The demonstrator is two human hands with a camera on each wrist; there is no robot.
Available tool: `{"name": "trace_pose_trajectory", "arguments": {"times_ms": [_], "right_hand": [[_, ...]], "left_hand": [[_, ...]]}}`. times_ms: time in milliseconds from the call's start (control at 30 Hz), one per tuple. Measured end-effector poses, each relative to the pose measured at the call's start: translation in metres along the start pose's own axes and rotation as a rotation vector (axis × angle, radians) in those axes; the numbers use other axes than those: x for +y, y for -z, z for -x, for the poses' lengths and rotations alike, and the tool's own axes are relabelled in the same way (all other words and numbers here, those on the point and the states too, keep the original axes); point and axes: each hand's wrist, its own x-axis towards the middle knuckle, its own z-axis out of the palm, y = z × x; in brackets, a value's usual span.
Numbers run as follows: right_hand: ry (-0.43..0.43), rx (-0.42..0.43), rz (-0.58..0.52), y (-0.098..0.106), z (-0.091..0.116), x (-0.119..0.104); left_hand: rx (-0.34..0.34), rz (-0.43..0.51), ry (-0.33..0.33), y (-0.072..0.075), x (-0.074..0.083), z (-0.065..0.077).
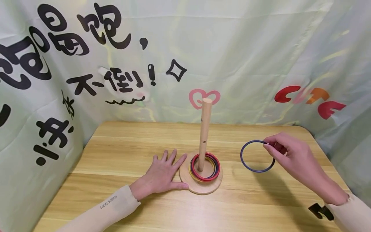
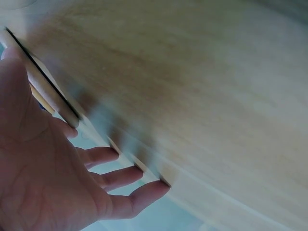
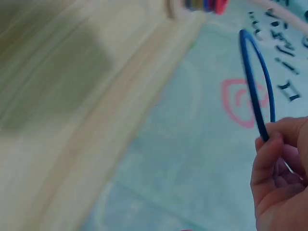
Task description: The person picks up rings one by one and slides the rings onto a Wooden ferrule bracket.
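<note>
A wooden peg [image 1: 205, 129] rises from a round wooden base [image 1: 203, 189] in the head view. Round its foot lie several thin rings, with a red ring [image 1: 219, 166] on top and yellow and dark blue ones below. The left hand [image 1: 162, 174] rests spread at the base's left side, thumb and index finger touching its edge. To the right, above the tabletop, the right hand [image 1: 292, 158] pinches a blue ring [image 1: 242, 158] between thumb and fingers. The right wrist view shows this blue ring [image 3: 250, 82] edge-on; the left wrist view shows the left palm [image 2: 43, 168].
A wood-grain table [image 1: 121, 154] carries the stand. Behind and at both sides hangs a pale curtain [image 1: 246, 64] with black lettering, a pink heart [image 1: 192, 96] and coloured letters. The right hand's shadow [image 1: 278, 193] falls on the tabletop.
</note>
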Motion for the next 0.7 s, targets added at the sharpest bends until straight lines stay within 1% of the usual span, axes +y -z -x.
{"name": "trace_pose_trajectory", "arguments": {"times_ms": [233,400,500,600,700], "right_hand": [[0.032,0.001,-0.06,0.012,-0.011,-0.039],[0.028,0.04,-0.162,0.02,-0.025,-0.062],[-0.015,0.065,-0.214,0.024,-0.036,-0.075],[-0.091,0.077,-0.247,0.027,-0.046,-0.09],[-0.152,0.105,-0.318,0.027,-0.059,-0.106]], "left_hand": [[-0.003,-0.003,0.005,0.0,0.0,0.0],[0.002,-0.009,0.0,0.0,0.0,0.0],[-0.001,-0.001,-0.001,0.0,0.0,0.0],[0.002,0.008,-0.001,0.0,0.0,0.001],[0.0,-0.003,-0.002,0.0,0.0,0.001]]}}
